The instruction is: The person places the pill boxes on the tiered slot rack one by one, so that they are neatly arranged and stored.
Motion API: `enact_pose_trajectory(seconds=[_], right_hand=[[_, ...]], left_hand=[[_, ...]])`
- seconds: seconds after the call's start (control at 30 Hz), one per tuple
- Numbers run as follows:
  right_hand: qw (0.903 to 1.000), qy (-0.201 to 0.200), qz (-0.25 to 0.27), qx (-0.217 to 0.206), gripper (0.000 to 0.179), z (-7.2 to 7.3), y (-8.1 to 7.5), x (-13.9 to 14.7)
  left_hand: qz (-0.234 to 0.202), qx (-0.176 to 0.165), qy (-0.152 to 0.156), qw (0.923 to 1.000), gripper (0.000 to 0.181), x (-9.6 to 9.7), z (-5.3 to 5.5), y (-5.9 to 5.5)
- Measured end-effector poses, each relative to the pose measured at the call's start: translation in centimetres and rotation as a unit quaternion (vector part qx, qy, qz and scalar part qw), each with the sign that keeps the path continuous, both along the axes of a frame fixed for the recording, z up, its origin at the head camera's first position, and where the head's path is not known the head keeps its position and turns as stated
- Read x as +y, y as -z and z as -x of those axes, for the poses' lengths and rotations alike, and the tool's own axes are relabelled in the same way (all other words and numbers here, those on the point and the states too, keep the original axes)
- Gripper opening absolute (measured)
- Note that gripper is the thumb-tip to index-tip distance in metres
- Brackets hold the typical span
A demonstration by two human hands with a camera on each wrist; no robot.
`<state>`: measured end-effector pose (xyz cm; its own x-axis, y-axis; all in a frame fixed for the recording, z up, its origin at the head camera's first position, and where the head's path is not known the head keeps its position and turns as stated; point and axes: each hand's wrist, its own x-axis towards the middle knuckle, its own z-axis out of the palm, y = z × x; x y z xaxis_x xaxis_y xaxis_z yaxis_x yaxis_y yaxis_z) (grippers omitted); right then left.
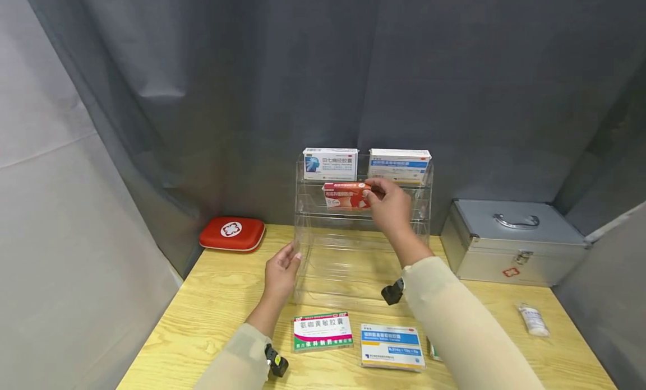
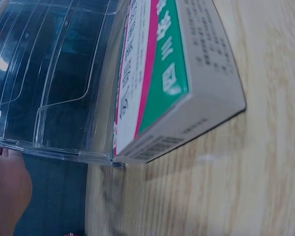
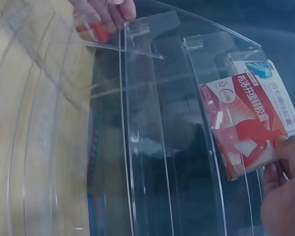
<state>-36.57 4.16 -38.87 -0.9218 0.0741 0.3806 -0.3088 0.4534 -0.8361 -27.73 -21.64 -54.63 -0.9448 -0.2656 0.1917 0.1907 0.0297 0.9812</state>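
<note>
My right hand [image 1: 392, 207] pinches a red-and-white medicine box [image 1: 346, 196] by its right end, at the second tier of a clear acrylic display rack [image 1: 330, 255]. In the right wrist view the red box [image 3: 243, 123] is tilted, with the thumb on its front. My left hand [image 1: 281, 271] grips the rack's left side edge; its fingers also show at the rack edge in the right wrist view. Two boxes stand in the top tier: a white box with a blue head picture [image 1: 330, 164] and a white, blue and yellow box [image 1: 400, 165].
On the table before the rack lie a green-and-white medicine box [image 1: 323, 332] and a blue-and-white one [image 1: 392, 347]; another is mostly hidden by my right sleeve. A red first-aid case [image 1: 232, 234] sits left, a silver metal case [image 1: 517, 241] right, a white bottle [image 1: 533, 320] front right.
</note>
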Motion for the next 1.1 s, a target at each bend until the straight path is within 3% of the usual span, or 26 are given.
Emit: enact_pose_trajectory(seconds=[0.43, 0.93, 1.1], right_hand=[[0.9997, -0.018, -0.005, 0.014, 0.023, 0.0, 1.0, -2.8], [0.9990, -0.044, 0.003, -0.004, 0.023, 0.0, 0.9, -3.0], [0.9977, -0.061, 0.025, -0.017, 0.031, -0.2, 0.8, -2.6]], left_hand=[[-0.003, -0.004, -0.003, 1.0000, 0.044, 0.2, -0.1, -0.2], [-0.003, 0.004, -0.007, 1.0000, 0.043, 0.1, 0.0, 0.1], [-0.008, 0.009, -0.004, 0.9999, 0.043, 0.2, 0.0, 0.0]])
